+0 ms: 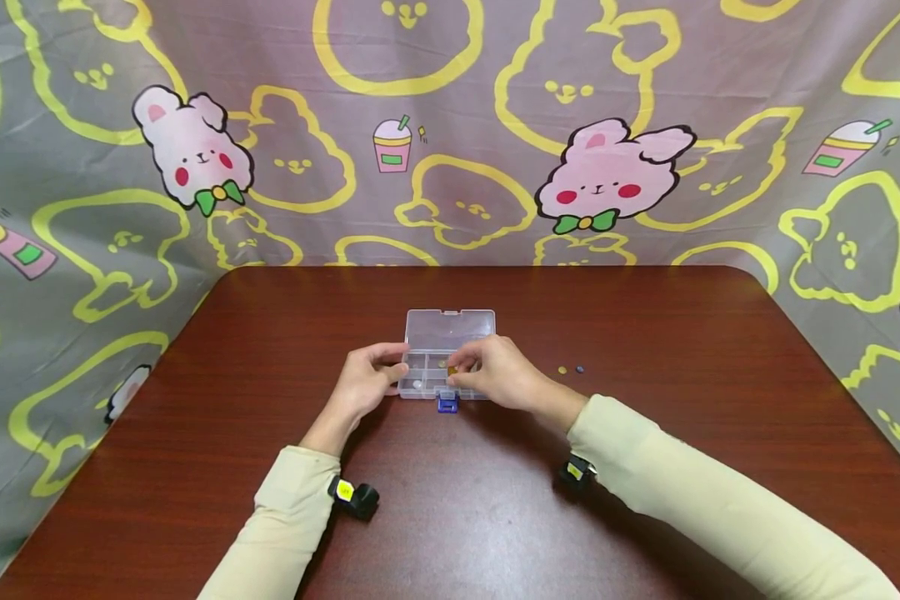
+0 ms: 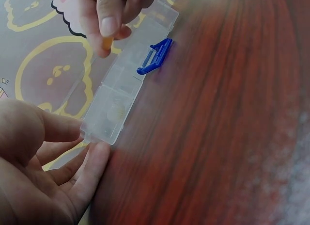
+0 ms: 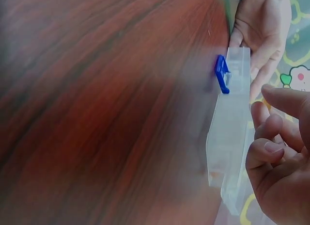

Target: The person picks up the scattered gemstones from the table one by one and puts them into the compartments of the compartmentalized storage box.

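Observation:
A clear plastic compartment box (image 1: 427,372) sits on the table with its lid (image 1: 441,332) raised at the back. Its blue latch (image 1: 447,406) hangs at the front. My left hand (image 1: 363,383) grips the box's left end between thumb and fingers, as the left wrist view also shows. Over the middle compartments, my right hand (image 1: 501,372) pinches a small orange-yellow piece (image 2: 107,42). A pale round piece (image 1: 417,384) lies in the front left compartment, and a small yellowish piece (image 1: 442,364) in a back one. The right hand covers the box's right part in the head view.
Two small pieces, one yellow (image 1: 562,370) and one blue (image 1: 580,369), lie on the brown wooden table (image 1: 450,517) to the right of the box. A patterned cloth (image 1: 465,117) hangs behind and beside the table.

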Available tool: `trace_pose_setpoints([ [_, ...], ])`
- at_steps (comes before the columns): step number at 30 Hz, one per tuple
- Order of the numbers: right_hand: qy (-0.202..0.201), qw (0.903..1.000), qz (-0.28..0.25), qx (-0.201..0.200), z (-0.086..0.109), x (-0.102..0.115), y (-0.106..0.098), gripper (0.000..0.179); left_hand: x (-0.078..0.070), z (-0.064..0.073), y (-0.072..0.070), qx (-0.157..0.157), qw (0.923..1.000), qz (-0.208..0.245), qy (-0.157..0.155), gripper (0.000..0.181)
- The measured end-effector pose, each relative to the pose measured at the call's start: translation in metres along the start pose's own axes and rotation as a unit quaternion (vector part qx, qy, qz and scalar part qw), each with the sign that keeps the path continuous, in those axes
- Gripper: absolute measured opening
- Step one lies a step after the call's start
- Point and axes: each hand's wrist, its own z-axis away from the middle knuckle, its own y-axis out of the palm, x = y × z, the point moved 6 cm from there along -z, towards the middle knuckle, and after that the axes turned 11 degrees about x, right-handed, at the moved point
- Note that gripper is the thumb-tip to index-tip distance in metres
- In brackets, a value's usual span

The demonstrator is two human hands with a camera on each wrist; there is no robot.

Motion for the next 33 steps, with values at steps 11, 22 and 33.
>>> trace_pose_setpoints([
  [11, -0.01, 0.9998, 0.013, -0.007, -0.01, 0.008, 0.008, 0.017, -0.001, -0.001, 0.0, 0.002, 1.0, 0.003, 0.005, 0.034],
  [22, -0.013, 0.9998, 0.017, -0.003, -0.015, 0.013, 0.013, 0.017, 0.0, 0.001, -0.001, 0.002, 1.0, 0.003, -0.001, 0.034],
  [33, -0.014, 0.9998, 0.017, 0.001, -0.015, 0.012, 0.014, 0.017, -0.001, 0.001, 0.0, 0.004, 1.0, 0.0, 0.002, 0.034],
])
